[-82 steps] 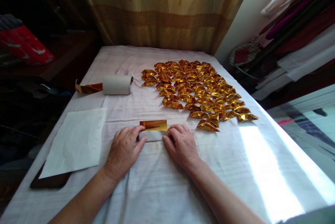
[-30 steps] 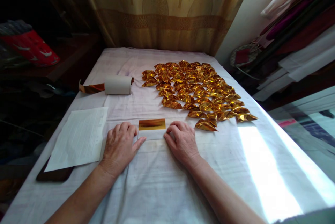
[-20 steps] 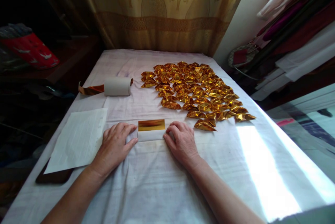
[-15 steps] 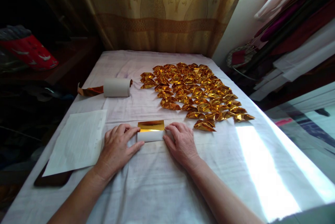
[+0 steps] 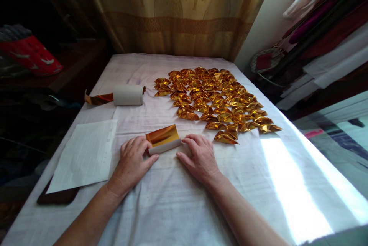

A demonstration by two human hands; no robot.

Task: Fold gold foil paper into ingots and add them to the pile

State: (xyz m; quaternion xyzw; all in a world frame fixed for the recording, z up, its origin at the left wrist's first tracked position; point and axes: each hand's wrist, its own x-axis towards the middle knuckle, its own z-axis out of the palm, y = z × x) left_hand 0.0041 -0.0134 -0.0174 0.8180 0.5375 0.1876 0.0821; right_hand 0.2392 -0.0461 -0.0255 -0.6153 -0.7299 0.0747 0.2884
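A small gold foil paper lies tilted in front of me, its near edge folded up into a pale band. My left hand has the left end of this paper between thumb and fingers. Close by the band's right end is my right hand, its thumb and fingers apart, fingertips at or just touching the paper's corner. Beyond it, to the right, sit many folded gold foil ingots in rows.
A pale roll of foil paper lies at the left, a copper-coloured strip sticking out. Nearer, a printed white sheet partly covers a dark flat object. White cloth covers the table; a curtain hangs behind.
The gold foil paper has turned, its right end swinging away from me. My right thumb has come off its end, while my left hand keeps hold of the left end.
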